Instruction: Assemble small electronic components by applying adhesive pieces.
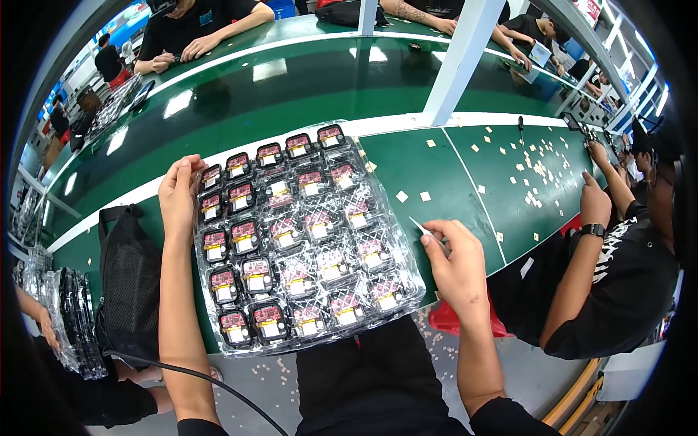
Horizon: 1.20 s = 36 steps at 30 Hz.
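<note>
A clear plastic tray (pixel 403 285) lies before me at the near edge of the green bench, slightly turned. Rows of black, rounded-square watch housings (pixel 270 321) sit in its pockets, showing red circuit boards and white and yellow parts. Glossy, criss-crossed plastic blurs several housings in the middle and right columns. My left hand (pixel 180 192) is closed on the tray's far left edge, fingers bent over the rim. Beside the tray's right edge, my right hand (pixel 458 265) pinches slim, pale tweezers (pixel 430 235), their point toward the far left, apart from the housings.
A black mesh bag (pixel 131 280) lies left of my left forearm, with a black cable (pixel 218 384) below. Small beige squares (pixel 534 173) and a screwdriver (pixel 520 128) lie on the right. A white post (pixel 459 65) rises beyond the tray. Co-workers sit across and at the right.
</note>
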{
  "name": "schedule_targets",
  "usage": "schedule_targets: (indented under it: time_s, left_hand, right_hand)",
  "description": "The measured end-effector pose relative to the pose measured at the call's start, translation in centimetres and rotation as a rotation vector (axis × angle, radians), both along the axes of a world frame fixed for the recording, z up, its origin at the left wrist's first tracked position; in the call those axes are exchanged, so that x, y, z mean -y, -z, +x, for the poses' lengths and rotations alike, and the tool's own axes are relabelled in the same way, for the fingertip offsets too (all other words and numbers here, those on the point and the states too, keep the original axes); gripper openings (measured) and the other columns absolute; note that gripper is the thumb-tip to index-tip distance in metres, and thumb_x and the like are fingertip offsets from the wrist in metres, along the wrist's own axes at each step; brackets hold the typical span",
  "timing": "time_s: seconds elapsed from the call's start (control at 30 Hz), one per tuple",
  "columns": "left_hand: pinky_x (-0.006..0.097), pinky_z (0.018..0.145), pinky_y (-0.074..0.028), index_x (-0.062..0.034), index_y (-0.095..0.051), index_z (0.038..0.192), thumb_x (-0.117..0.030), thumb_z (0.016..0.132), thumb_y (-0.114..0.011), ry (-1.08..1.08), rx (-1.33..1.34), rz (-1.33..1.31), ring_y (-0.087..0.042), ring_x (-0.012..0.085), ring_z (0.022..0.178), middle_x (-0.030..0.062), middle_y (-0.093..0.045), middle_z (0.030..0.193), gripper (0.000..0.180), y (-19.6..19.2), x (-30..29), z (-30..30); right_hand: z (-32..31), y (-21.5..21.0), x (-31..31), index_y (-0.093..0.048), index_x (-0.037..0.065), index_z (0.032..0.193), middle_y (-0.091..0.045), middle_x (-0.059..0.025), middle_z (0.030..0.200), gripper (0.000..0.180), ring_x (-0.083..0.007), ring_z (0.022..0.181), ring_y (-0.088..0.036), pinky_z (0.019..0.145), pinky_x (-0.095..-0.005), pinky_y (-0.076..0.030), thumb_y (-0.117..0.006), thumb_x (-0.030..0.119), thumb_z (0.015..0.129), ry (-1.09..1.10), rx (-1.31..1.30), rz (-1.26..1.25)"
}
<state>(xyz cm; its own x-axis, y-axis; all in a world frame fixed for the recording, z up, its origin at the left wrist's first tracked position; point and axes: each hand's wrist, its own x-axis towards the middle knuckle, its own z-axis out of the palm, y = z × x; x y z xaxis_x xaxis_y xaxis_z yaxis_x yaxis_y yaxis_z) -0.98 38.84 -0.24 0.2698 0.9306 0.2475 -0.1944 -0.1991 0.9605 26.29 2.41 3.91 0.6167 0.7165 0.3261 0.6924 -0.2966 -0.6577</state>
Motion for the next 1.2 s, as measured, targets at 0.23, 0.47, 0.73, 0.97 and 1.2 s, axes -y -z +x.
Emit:
schedule_targets:
  time_s: [0.23,0.47,0.73,0.97,1.2]
  left_hand:
    - [0.026,0.09,-0.052,0.0033,-0.067,0.115,-0.027,0.108,-0.054,-0.014,-0.036,0.005,-0.065,0.0135,0.097,0.0097,-0.069,0.106,0.034,0.0,0.0,-0.1]
    - [0.026,0.091,-0.052,0.0034,-0.066,0.115,-0.028,0.108,-0.052,-0.009,-0.045,0.017,-0.065,0.0138,0.098,0.0101,-0.069,0.106,0.035,-0.3,0.4,0.1]
    - [0.023,0.086,-0.05,0.0026,-0.068,0.115,-0.03,0.108,-0.053,-0.032,-0.055,0.004,-0.062,0.0099,0.094,0.0064,-0.068,0.104,0.037,-0.5,0.6,0.3]
    - [0.023,0.085,-0.049,0.0033,-0.068,0.114,-0.03,0.108,-0.053,-0.035,-0.058,0.008,-0.061,0.0095,0.092,0.0064,-0.068,0.103,0.037,-0.6,0.7,0.4]
    - [0.027,0.093,-0.052,0.0036,-0.066,0.115,-0.028,0.108,-0.052,-0.018,-0.076,-0.005,-0.065,0.0138,0.1,0.0097,-0.069,0.107,0.035,-0.3,0.3,0.0]
  right_hand:
    - [0.9,0.3,-1.8,-0.069,0.004,0.105,-0.066,-0.0111,0.096,0.017,-0.034,0.08,-0.068,0.068,-0.0431,-0.053,-0.073,0.009,0.089,0.042,0.177,0.019]
    - [1.6,-0.4,-2.9,-0.072,0.006,0.103,-0.067,-0.0094,0.098,0.016,-0.0343,0.08,-0.068,0.071,-0.0443,-0.053,-0.073,0.014,0.09,0.067,0.234,-0.067]
    - [2.3,-0.5,-3.5,-0.076,0.007,0.101,-0.068,-0.01,0.098,0.017,-0.0346,0.084,-0.069,0.075,-0.0454,-0.053,-0.071,0.021,0.092,0.071,0.239,-0.164]
    - [1.9,-1.1,-3.8,-0.078,0.007,0.099,-0.068,-0.0103,0.096,0.018,-0.0343,0.082,-0.069,0.074,-0.0447,-0.054,-0.071,0.023,0.092,0.089,0.24,-0.221]
    - [1.6,-1.7,-3.9,-0.079,0.009,0.095,-0.066,-0.0122,0.096,0.022,-0.0348,0.079,-0.069,0.071,-0.0459,-0.054,-0.068,0.028,0.094,0.093,0.295,-0.304]
